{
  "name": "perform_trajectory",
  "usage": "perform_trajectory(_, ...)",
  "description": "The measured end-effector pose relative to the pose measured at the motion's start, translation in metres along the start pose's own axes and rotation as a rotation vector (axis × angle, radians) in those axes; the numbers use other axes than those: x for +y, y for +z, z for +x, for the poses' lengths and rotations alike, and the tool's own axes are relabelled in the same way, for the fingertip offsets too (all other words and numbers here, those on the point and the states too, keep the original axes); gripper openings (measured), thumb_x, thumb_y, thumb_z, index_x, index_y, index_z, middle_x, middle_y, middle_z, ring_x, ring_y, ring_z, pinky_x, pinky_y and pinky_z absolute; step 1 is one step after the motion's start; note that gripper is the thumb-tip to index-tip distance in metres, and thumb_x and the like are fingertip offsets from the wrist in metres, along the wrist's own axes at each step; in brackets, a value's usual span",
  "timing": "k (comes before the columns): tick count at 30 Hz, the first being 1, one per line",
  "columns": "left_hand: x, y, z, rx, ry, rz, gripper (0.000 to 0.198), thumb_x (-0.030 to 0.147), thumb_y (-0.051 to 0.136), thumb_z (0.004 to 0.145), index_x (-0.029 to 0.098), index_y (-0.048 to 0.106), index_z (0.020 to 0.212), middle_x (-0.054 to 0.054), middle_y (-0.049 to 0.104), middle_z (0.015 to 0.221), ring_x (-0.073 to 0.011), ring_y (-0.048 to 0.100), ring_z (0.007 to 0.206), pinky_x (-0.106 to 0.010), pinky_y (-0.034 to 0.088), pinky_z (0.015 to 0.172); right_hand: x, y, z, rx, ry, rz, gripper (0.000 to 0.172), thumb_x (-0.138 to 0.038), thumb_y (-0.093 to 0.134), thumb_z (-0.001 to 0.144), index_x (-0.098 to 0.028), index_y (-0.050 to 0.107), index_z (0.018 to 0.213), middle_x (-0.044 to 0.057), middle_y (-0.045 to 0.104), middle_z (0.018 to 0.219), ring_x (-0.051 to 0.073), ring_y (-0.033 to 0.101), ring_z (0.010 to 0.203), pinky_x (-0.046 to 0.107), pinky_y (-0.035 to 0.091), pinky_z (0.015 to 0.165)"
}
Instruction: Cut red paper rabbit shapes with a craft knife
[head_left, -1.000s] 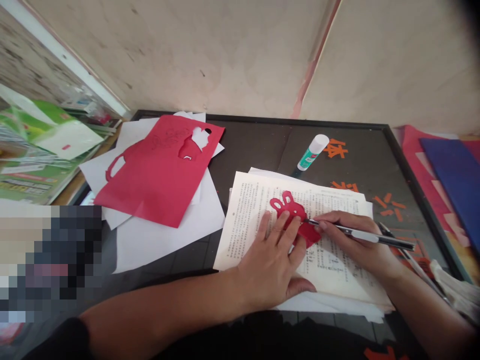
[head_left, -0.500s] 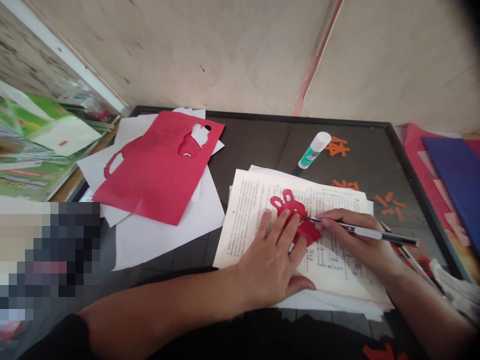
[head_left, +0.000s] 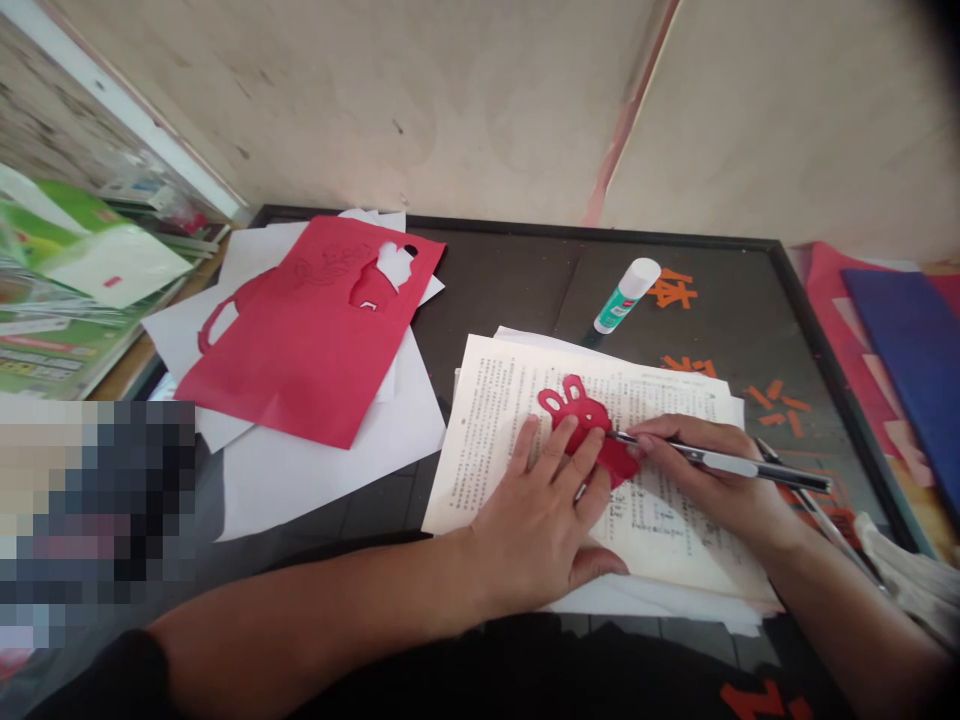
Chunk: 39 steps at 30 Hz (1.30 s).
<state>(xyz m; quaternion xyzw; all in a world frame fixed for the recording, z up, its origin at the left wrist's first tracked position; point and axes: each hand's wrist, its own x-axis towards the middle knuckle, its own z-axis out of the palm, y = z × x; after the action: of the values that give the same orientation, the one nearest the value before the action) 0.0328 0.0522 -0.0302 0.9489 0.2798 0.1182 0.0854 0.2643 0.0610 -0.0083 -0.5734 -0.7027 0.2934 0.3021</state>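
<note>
A red paper rabbit cutout (head_left: pixel 576 412) lies on printed pages (head_left: pixel 480 440) on the black table. My left hand (head_left: pixel 551 510) rests flat over the cutout and pages, fingers spread, its fingertips pressing on the red paper. Between the fingers of my right hand (head_left: pixel 697 470) is a slim silver and black pen-like tool (head_left: pixel 727 462). The tool's tip touches or nearly touches the cutout, just right of my left fingertips. Part of the cutout is hidden under my left hand.
A glue stick (head_left: pixel 627 296) stands behind the pages. Red paper with cut-out holes (head_left: pixel 300 370) lies over white sheets (head_left: pixel 390 450) at left. Green-covered books (head_left: pixel 67 350) are at far left. A blue sheet (head_left: pixel 907 350) lies at right, and a white cloth-like item (head_left: pixel 907 575) at lower right.
The whole view has shifted slightly, so most things sit a little farther left. Both hands keep nearly the same pose on the cutout and tool.
</note>
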Motion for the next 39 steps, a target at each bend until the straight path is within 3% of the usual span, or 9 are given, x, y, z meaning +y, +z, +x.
perform_trajectory(17, 0.001, 0.001, 0.000, 0.007, 0.000, 0.003, 0.076, 0.069, 0.034, 0.094, 0.007, 0.048, 0.135, -0.026, 0.032, 0.153, -0.0467, 0.021, 0.144, -0.069, 0.014, 0.113, -0.003, -0.003, 0.003, -0.049, 0.014, 0.052, 0.010, -0.030, 0.065, 0.090, -0.025, 0.074, 0.089, 0.002, 0.077, 0.088, 0.019, 0.072, 0.078, 0.031, 0.058, 0.072)
perform_trajectory(24, 0.001, 0.001, 0.000, 0.052, -0.037, -0.051, 0.074, 0.069, 0.042, 0.092, 0.007, 0.048, 0.130, -0.034, 0.028, 0.150, -0.0467, 0.022, 0.144, -0.067, 0.021, 0.112, -0.001, -0.003, -0.001, 0.034, 0.050, 0.082, 0.010, -0.031, 0.065, 0.090, -0.027, 0.074, 0.090, 0.002, 0.077, 0.088, 0.020, 0.073, 0.080, 0.033, 0.061, 0.075)
perform_trajectory(30, 0.001, 0.000, 0.000, 0.067, -0.028, -0.033, 0.074, 0.069, 0.041, 0.092, 0.007, 0.047, 0.130, -0.034, 0.033, 0.146, -0.0472, 0.026, 0.143, -0.067, 0.024, 0.111, -0.001, -0.001, -0.001, -0.064, -0.011, 0.102, 0.010, -0.030, 0.066, 0.089, -0.028, 0.074, 0.094, 0.002, 0.077, 0.092, 0.020, 0.072, 0.082, 0.034, 0.060, 0.075)
perform_trajectory(39, -0.003, -0.004, 0.002, 0.024, -0.018, -0.069, 0.073, 0.069, 0.039, 0.093, 0.009, 0.050, 0.132, -0.030, 0.029, 0.151, -0.0454, 0.018, 0.146, -0.067, 0.018, 0.113, 0.011, -0.002, -0.002, 0.119, 0.174, 0.122, 0.018, -0.038, 0.072, 0.084, -0.028, 0.074, 0.098, 0.001, 0.077, 0.089, 0.021, 0.072, 0.083, 0.035, 0.056, 0.082)
